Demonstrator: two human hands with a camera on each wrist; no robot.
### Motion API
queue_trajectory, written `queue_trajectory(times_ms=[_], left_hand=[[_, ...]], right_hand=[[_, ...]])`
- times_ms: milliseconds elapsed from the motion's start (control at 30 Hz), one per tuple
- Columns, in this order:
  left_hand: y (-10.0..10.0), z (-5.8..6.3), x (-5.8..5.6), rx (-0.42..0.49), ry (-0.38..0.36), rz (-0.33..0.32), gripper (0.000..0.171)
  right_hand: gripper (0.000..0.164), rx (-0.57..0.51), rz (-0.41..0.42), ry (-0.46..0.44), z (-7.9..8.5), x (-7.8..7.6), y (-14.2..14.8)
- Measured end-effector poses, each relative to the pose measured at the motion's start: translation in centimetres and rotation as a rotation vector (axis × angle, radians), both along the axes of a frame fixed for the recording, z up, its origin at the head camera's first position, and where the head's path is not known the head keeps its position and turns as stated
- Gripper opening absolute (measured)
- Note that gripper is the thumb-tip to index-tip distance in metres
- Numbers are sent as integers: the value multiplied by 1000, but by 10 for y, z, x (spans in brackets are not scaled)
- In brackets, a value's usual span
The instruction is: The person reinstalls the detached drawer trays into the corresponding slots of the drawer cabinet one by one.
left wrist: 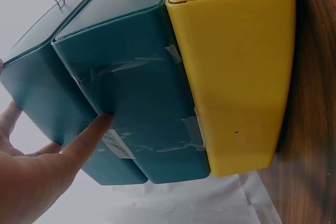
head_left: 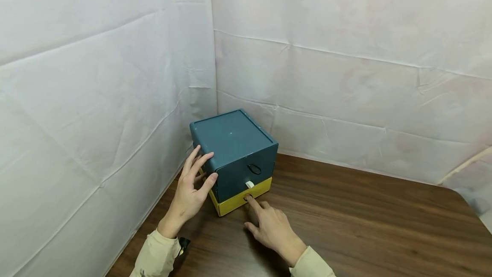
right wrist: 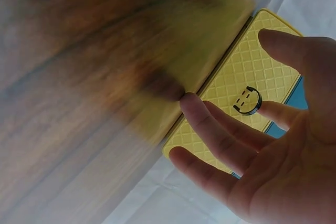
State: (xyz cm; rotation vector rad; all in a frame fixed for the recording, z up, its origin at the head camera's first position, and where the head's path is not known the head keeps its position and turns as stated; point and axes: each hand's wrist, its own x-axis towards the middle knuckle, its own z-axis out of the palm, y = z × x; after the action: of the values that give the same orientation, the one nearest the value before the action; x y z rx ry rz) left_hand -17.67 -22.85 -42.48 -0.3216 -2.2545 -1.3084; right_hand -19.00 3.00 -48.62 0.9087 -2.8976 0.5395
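Observation:
A stack of drawer boxes stands in the corner of the table, with teal tiers (head_left: pixel 232 134) above a yellow bottom drawer (head_left: pixel 230 204). My left hand (head_left: pixel 188 195) rests on the teal upper part, its fingers spread over the left side and top edge and its thumb near the front corner. In front of the yellow drawer is my right hand (head_left: pixel 274 228). Its index fingertip touches the small black pull loop (right wrist: pixel 259 100) on the yellow quilted front. The other right fingers and thumb are loosely extended around that front. All the drawers look closed.
A white tab (head_left: pixel 250 184) and a dark loop (head_left: pixel 255 173) stick out from the teal fronts. White sheeting (head_left: pixel 346 97) hangs close behind and to the left of the stack. A small black object (head_left: pixel 184 243) lies by the left sleeve on the wooden table (head_left: pixel 357 217).

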Motion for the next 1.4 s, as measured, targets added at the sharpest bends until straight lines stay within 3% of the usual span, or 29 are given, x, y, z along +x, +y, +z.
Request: queue_trajectory(times_ms=[600, 800, 967, 1133, 1400], left_hand=[[-6, 2, 1, -19, -3, 10, 57], [-7, 1, 0, -19, -11, 19, 57], [-4, -1, 0, -43, -19, 29, 64], [-3, -1, 0, -37, 3, 43, 78], [10, 9, 12, 67, -46, 32, 69]], right_hand=[[74, -36, -68, 0, 8, 2, 25], [73, -78, -83, 63, 18, -5, 32], [72, -154, -110, 77, 35, -18, 40], [75, -322, -143, 53, 58, -39, 48], [71, -533, -50, -91, 90, -75, 59]])
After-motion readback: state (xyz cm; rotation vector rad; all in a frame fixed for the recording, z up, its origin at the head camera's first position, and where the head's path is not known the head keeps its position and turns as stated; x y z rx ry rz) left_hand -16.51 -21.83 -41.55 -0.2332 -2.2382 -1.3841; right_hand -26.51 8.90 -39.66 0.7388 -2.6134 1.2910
